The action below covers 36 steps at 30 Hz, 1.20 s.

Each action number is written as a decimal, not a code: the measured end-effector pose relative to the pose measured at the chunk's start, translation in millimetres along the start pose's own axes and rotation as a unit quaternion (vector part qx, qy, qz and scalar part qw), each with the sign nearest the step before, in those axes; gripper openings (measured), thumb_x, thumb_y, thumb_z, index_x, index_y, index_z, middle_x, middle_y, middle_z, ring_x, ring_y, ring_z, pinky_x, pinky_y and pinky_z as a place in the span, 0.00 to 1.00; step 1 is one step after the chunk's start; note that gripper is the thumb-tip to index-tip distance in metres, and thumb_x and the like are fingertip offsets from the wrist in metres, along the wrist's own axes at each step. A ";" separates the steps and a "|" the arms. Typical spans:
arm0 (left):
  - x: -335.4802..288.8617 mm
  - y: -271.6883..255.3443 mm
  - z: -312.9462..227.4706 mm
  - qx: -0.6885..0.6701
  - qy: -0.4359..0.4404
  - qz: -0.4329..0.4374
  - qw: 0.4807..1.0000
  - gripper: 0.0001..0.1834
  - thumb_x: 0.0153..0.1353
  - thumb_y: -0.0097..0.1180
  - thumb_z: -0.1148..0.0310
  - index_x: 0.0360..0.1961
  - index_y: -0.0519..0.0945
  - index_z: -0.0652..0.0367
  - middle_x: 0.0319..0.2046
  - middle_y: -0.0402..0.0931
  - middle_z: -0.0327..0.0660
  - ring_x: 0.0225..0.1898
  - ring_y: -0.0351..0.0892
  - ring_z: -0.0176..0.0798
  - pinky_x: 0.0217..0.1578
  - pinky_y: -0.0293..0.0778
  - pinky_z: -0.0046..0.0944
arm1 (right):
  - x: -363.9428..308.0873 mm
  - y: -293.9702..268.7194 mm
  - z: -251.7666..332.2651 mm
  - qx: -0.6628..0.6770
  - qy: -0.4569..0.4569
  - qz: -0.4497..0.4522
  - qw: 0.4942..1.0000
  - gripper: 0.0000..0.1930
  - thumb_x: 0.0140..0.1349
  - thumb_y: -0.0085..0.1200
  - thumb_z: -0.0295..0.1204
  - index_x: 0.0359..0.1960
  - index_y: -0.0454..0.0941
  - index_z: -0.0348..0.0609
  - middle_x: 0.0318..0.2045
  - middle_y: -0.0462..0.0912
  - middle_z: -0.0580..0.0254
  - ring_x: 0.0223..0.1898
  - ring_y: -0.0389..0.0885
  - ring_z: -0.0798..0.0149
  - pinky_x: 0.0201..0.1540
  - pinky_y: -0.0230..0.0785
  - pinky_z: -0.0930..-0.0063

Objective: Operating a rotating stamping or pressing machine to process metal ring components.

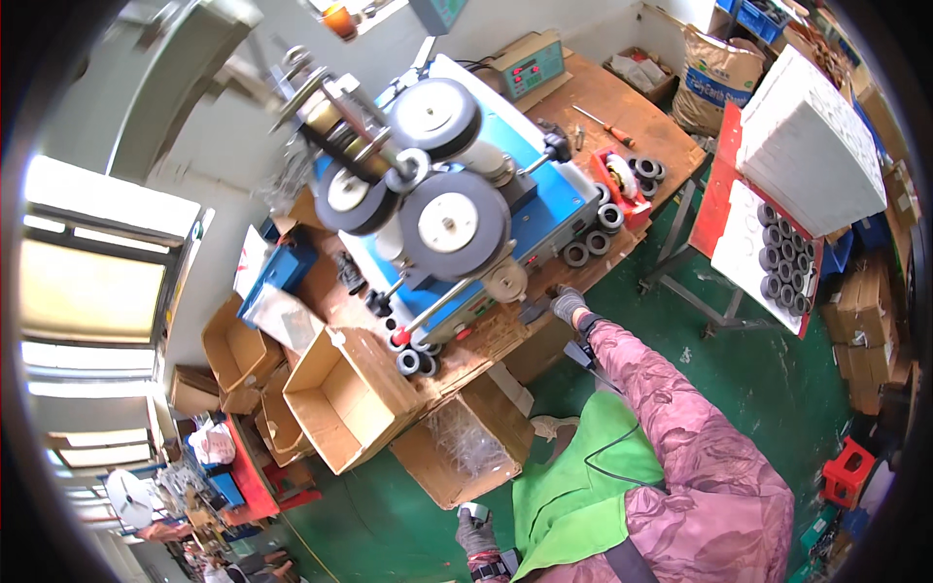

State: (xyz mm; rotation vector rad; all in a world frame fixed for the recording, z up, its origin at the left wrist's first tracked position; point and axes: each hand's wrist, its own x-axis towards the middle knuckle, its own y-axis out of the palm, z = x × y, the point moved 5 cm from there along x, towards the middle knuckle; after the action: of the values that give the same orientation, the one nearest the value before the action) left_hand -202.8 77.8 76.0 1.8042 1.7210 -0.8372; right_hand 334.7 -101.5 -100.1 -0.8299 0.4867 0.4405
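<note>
My left hand (475, 535), in a grey glove, is low in the view beside an open carton. Its fingers are closed round a small grey-and-white round piece (474, 511). My right hand (568, 305), also gloved, is at the front edge of the wooden workbench (620, 94). Its fingers are curled, and what they hold, if anything, is too small to make out. A dark block (534, 310) lies just left of it. Beyond stands a blue machine (530, 228) with large grey wheels (449, 224). Dark rings (576, 255) lie on the bench to its right.
An open cardboard box (345, 403) stands left of the machine's front; a carton with clear plastic (466, 437) is below the bench edge. Right, a red-and-white stand (724, 255) bears rows of rings (785, 257) and a white foam block (807, 141). A screwdriver (614, 131) lies behind.
</note>
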 end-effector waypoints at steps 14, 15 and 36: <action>-41.2 247.5 5.6 0.078 0.030 0.177 0.981 0.19 0.53 0.53 0.61 0.40 0.70 0.66 0.36 0.72 0.45 0.37 0.74 0.45 0.36 0.76 0.46 | 29.4 -307.5 -59.2 -0.009 0.002 -0.246 0.969 0.20 0.48 0.54 0.38 0.43 0.71 0.46 0.43 0.73 0.52 0.44 0.71 0.51 0.47 0.64 0.63; -44.3 256.7 2.3 0.089 0.051 0.208 0.973 0.20 0.52 0.54 0.62 0.41 0.70 0.66 0.37 0.72 0.46 0.37 0.74 0.45 0.35 0.76 0.45 | 40.6 -310.4 -61.4 -0.040 0.034 -0.219 0.974 0.23 0.48 0.54 0.41 0.46 0.69 0.46 0.44 0.72 0.49 0.45 0.71 0.49 0.48 0.64 0.61; -80.0 279.3 -14.3 0.148 0.039 0.088 0.984 0.19 0.52 0.57 0.55 0.40 0.77 0.57 0.31 0.75 0.37 0.30 0.74 0.32 0.30 0.73 0.31 | 214.0 -260.5 -212.6 0.264 -0.002 0.046 0.963 0.12 0.55 0.52 0.29 0.41 0.72 0.40 0.29 0.76 0.68 0.24 0.68 0.74 0.26 0.62 0.80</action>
State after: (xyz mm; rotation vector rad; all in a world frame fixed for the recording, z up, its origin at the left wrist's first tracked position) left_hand 76.0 13.6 129.0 2.1742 1.5185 -0.9993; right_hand 599.3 -385.0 -191.9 -0.2915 0.6054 0.3731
